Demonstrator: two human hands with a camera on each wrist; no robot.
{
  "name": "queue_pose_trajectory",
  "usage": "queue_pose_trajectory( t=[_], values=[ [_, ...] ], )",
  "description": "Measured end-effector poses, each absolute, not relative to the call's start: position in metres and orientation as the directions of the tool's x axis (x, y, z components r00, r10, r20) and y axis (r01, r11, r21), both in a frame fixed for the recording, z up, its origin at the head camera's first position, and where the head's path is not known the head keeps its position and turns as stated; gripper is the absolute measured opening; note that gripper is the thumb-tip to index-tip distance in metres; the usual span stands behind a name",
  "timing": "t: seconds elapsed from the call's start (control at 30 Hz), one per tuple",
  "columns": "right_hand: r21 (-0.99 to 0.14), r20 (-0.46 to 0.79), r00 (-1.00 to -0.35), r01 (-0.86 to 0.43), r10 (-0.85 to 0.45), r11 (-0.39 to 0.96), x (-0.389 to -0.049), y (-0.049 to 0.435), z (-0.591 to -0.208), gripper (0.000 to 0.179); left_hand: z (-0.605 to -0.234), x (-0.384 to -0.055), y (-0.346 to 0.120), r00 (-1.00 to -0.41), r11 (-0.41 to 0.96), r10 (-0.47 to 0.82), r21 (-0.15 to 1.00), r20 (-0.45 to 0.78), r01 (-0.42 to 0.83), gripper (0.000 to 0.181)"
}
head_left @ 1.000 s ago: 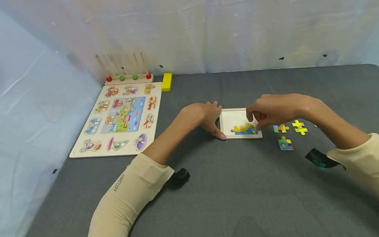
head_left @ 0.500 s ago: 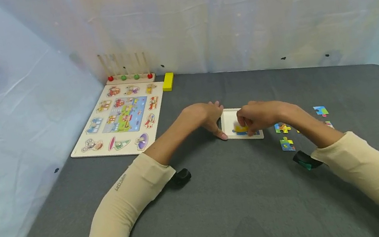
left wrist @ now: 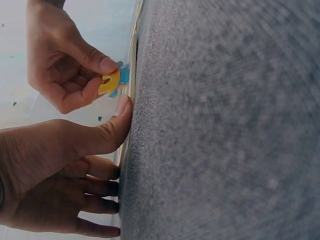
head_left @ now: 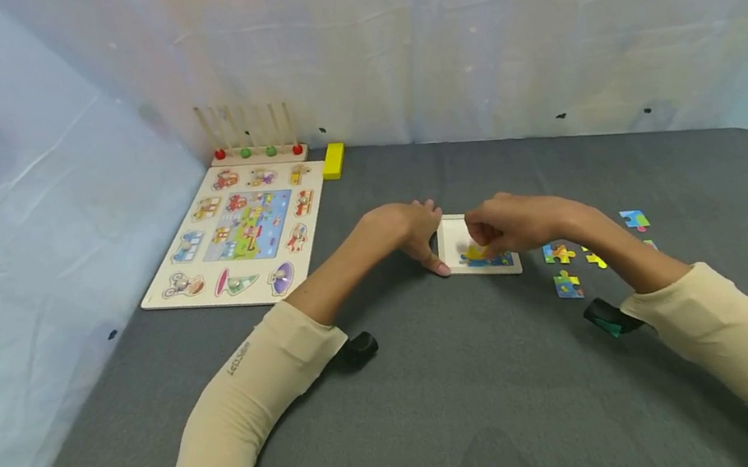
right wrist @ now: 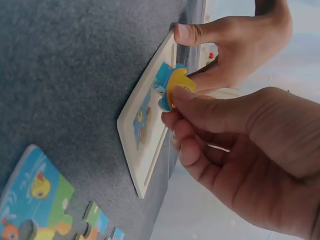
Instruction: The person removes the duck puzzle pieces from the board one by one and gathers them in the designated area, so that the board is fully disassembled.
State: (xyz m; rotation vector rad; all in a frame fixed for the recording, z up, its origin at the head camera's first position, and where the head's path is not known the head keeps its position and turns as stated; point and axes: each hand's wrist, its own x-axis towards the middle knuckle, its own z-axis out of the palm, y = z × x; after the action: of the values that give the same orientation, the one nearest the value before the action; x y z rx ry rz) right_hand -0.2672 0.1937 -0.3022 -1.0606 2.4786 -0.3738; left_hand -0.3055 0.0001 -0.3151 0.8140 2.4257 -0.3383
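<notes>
A small pale wooden puzzle tray (head_left: 451, 234) lies on the grey table in front of the person. At its left end is the left hand (head_left: 417, 234), its thumb touching the tray's edge and its fingers spread fairly straight. Thumb and fingers of the right hand (head_left: 514, 220) pinch a yellow and blue jigsaw piece (right wrist: 178, 80), tilted just above or against the tray. Another picture piece (right wrist: 141, 122) lies in the tray beside it. In the left wrist view the pinched jigsaw piece (left wrist: 111, 82) shows its yellow part between thumb and fingers.
Several loose jigsaw pieces (head_left: 568, 285) lie right of the tray, some partly behind the right forearm. At the back left are a large wooden peg puzzle board (head_left: 203, 288), a rack of upright sticks (head_left: 259, 156) with coloured beads, and a yellow block (head_left: 334, 161).
My right hand has moved left over the tray since a second ago and shifted only slightly in the last half second. The left hand stays at the tray's left end.
</notes>
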Motion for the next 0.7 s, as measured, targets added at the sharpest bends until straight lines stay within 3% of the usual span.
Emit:
queue_pose_trajectory(
  t=[0.3,0.47,0.7],
  values=[
    [-0.423,-0.236,-0.651,-0.600,-0.722,0.679,-0.252,0.229,-0.282,0.015,-0.315,-0.304,0.000,-0.657,0.782,0.490,-0.043,-0.573,0.622,0.118],
    [-0.427,-0.395,-0.651,-0.495,-0.648,0.757,-0.241,0.272,-0.273,0.019,-0.315,-0.306,0.002,-0.652,0.779,0.477,-0.060,-0.589,0.624,0.118],
    [-0.422,-0.596,-0.589,-0.349,-0.546,0.837,-0.238,0.315,-0.283,0.016,-0.316,-0.307,0.002,-0.658,0.780,0.467,-0.075,-0.590,0.621,0.118]
  ],
)
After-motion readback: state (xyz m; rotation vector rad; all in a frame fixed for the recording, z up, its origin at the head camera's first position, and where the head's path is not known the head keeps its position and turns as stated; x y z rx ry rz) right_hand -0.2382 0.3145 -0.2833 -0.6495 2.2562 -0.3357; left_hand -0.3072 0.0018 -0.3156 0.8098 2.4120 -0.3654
